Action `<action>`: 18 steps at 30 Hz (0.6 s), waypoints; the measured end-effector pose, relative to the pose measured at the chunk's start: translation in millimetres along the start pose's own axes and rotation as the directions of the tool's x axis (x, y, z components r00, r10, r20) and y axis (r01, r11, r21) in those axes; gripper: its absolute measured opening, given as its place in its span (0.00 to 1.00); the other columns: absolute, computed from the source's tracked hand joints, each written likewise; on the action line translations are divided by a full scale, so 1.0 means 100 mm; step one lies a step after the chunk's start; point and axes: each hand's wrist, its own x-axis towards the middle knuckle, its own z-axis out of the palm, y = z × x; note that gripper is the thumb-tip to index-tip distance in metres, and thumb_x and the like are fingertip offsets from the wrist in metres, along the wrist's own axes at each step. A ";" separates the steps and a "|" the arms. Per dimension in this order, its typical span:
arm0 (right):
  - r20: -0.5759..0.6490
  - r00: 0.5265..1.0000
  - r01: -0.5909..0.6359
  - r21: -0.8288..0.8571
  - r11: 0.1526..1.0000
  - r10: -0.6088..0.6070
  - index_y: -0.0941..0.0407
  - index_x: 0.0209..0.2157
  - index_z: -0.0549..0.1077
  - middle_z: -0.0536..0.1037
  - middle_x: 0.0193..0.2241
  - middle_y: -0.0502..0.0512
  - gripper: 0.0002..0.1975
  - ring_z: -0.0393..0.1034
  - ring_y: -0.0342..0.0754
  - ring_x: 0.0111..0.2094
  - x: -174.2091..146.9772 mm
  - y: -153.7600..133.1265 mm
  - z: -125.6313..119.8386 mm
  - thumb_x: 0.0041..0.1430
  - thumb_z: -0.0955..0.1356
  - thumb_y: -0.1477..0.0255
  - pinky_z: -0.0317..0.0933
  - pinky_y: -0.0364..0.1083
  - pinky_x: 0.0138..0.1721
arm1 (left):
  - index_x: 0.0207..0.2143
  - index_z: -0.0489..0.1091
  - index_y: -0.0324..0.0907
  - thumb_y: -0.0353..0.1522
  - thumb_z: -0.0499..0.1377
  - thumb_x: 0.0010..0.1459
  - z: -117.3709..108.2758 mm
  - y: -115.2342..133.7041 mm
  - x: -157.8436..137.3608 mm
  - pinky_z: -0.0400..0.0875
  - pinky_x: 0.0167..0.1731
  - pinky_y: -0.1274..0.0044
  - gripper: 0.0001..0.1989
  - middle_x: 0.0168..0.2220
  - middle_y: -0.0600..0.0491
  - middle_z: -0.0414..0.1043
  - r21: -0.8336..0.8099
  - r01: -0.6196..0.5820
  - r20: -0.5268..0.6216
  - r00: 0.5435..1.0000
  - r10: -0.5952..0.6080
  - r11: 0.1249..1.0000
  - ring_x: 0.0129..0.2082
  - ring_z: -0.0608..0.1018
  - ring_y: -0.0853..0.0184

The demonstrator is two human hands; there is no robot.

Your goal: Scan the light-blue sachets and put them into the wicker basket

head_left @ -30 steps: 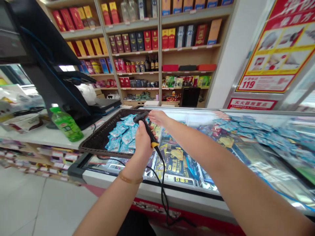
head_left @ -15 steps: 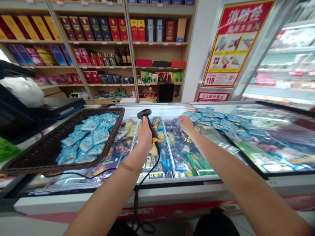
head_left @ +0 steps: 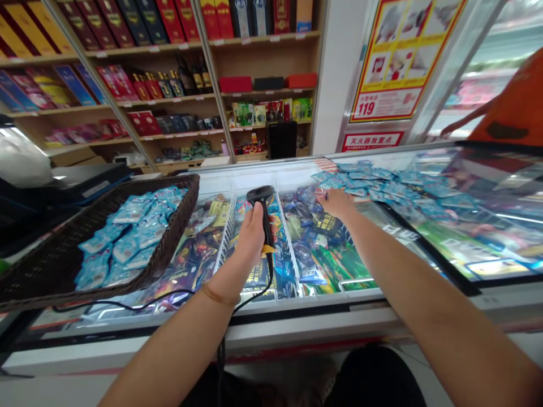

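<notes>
My left hand (head_left: 251, 233) is closed round the handle of a black barcode scanner (head_left: 266, 217), which stands upright with its head at the top and its cable hanging down. My right hand (head_left: 337, 203) reaches forward over the glass top, its bent fingers a little apart and no packet visible in them. It is nearest to the left end of a loose pile of small light-blue packets (head_left: 377, 183). More of these blue packets (head_left: 138, 232) lie in a dark brown woven basket (head_left: 186, 206) left of the scanner.
Beneath the glass, a chest freezer (head_left: 305, 316) holds colourful packaged goods in white wire baskets. A dark frame bar (head_left: 418, 240) crosses its top at right. Shelves (head_left: 263, 39) of boxes and bottles stand behind. A person in orange (head_left: 513, 107) is at the far right.
My right hand has moved slightly right, up to the pile's left end. The scanner, still in my left hand, has turned more upright. A person in orange has come into view; the camera has tilted down.
</notes>
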 end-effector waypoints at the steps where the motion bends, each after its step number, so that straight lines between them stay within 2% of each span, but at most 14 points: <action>1: -0.005 1.000 0.016 -0.015 1.000 -0.016 0.63 0.56 0.76 0.77 0.57 0.74 0.26 0.68 0.66 0.61 -0.03 -0.01 -0.03 0.69 0.62 0.59 0.59 0.61 0.61 | 0.36 0.64 0.43 0.52 0.62 0.62 0.01 0.00 -0.01 0.65 0.18 0.81 0.22 0.27 0.57 0.71 -0.004 -0.005 0.008 1.000 0.005 1.000 0.20 0.74 0.72; 6: -0.051 0.990 0.130 0.018 0.991 -0.129 0.56 0.45 0.82 0.83 0.48 0.66 0.21 0.73 0.61 0.55 -0.17 -0.10 -0.17 0.71 0.61 0.60 0.62 0.56 0.58 | 0.35 0.64 0.44 0.52 0.64 0.59 0.02 -0.01 -0.03 0.65 0.18 0.81 0.23 0.26 0.57 0.70 0.001 0.012 0.021 1.000 -0.012 1.000 0.20 0.74 0.72; 8: -0.106 0.986 0.136 0.064 0.989 -0.129 0.56 0.50 0.80 0.81 0.51 0.66 0.21 0.71 0.62 0.58 -0.19 -0.13 -0.18 0.71 0.62 0.59 0.61 0.56 0.59 | 0.35 0.65 0.44 0.53 0.64 0.59 0.01 -0.01 -0.03 0.65 0.18 0.81 0.23 0.26 0.56 0.70 0.001 0.016 0.012 1.000 -0.016 1.000 0.20 0.74 0.72; 10: -0.127 0.987 0.112 0.086 0.990 -0.101 0.56 0.59 0.75 0.75 0.60 0.68 0.26 0.65 0.65 0.63 -0.19 -0.14 -0.15 0.67 0.67 0.55 0.58 0.59 0.62 | 0.35 0.66 0.43 0.54 0.64 0.58 -0.01 -0.03 -0.03 0.65 0.18 0.81 0.24 0.26 0.56 0.70 0.007 0.012 0.016 1.000 -0.012 1.000 0.20 0.74 0.71; 12: -0.047 0.995 0.088 0.097 0.991 -0.084 0.56 0.63 0.71 0.71 0.65 0.69 0.34 0.61 0.68 0.66 -0.15 -0.12 -0.11 0.61 0.71 0.51 0.55 0.63 0.64 | 0.36 0.67 0.43 0.55 0.64 0.58 -0.02 -0.05 -0.03 0.65 0.17 0.80 0.25 0.27 0.55 0.70 0.022 0.011 0.034 0.999 -0.011 1.000 0.20 0.74 0.71; 15: 0.082 0.994 0.060 0.164 0.985 -0.074 0.57 0.60 0.72 0.74 0.60 0.69 0.38 0.64 0.69 0.64 -0.08 -0.03 -0.05 0.54 0.75 0.49 0.56 0.63 0.63 | 0.36 0.67 0.43 0.55 0.63 0.59 -0.03 -0.09 -0.03 0.64 0.17 0.81 0.25 0.27 0.56 0.70 0.046 0.017 0.049 0.999 -0.020 0.999 0.20 0.73 0.72; 18: 0.000 1.000 0.020 0.361 0.932 -0.022 0.58 0.58 0.72 0.77 0.55 0.68 0.40 0.69 0.67 0.59 -0.01 0.08 0.00 0.47 0.79 0.53 0.62 0.60 0.60 | 0.36 0.67 0.43 0.55 0.62 0.60 -0.01 -0.12 -0.04 0.63 0.16 0.81 0.25 0.28 0.55 0.71 0.065 0.024 0.066 0.997 -0.029 0.998 0.19 0.72 0.73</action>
